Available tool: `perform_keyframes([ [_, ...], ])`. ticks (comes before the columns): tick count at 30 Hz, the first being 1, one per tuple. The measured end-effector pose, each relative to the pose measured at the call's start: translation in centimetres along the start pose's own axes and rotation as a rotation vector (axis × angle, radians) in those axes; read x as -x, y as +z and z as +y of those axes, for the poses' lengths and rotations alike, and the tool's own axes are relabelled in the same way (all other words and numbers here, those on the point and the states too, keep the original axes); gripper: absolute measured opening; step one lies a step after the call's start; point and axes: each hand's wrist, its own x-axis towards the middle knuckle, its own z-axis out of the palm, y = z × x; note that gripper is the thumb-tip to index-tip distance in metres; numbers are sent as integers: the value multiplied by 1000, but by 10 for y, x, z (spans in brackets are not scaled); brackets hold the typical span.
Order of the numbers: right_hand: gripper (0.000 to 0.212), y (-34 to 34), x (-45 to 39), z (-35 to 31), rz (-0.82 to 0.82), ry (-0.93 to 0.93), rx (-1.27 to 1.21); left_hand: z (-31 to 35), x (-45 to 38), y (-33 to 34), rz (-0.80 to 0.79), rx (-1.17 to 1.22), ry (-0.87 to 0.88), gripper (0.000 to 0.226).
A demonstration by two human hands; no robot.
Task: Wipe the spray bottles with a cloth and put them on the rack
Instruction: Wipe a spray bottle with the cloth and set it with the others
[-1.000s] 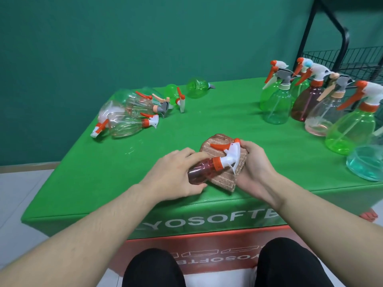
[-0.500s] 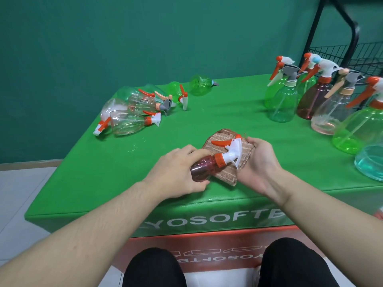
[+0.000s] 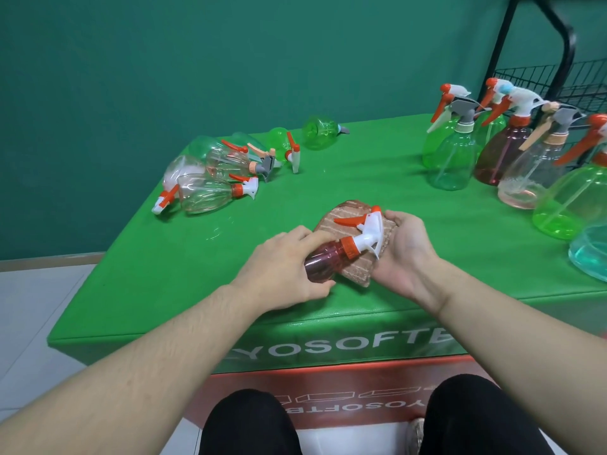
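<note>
A small dark-red spray bottle (image 3: 323,262) with a white head and orange trigger lies tilted over a brown striped cloth (image 3: 356,269) near the table's front edge. My left hand (image 3: 282,269) grips the bottle's body. My right hand (image 3: 402,254) holds the cloth from underneath, cupped beneath the spray head. Several wiped-looking bottles (image 3: 455,162) stand upright at the right. Several more bottles (image 3: 210,188) lie on their sides at the back left. A black wire rack (image 3: 558,83) stands behind the table's right corner.
The green table cover (image 3: 377,188) shows bare cloth between the two groups of bottles. A teal wall runs behind. My knees in black trousers are under the front edge, above a white tiled floor.
The bottle and cloth have stayed in my hands with only a slight shift; the view has drifted a little to the left, so the upright bottles sit further right.
</note>
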Motion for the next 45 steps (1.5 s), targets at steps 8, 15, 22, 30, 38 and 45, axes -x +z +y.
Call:
perform_keyframes([
  [8,54,-3,0,-2,71,-64,-30,4,-7,0,-23,-39,-25,73],
  [15,55,-12,20,-10,47,-122,11,12,-11,2,-10,-93,-106,68],
  [22,44,-25,48,-11,61,-129,178,21,-18,-4,-50,-87,-182,71],
  [30,26,-27,62,-18,114,-194,316,24,-2,-14,-85,-89,-142,73],
  [38,23,-3,42,-9,151,-314,500,25,6,-8,-46,-142,-89,70],
  [45,40,-8,30,10,187,-416,834,22,1,-4,-33,-141,-119,67],
])
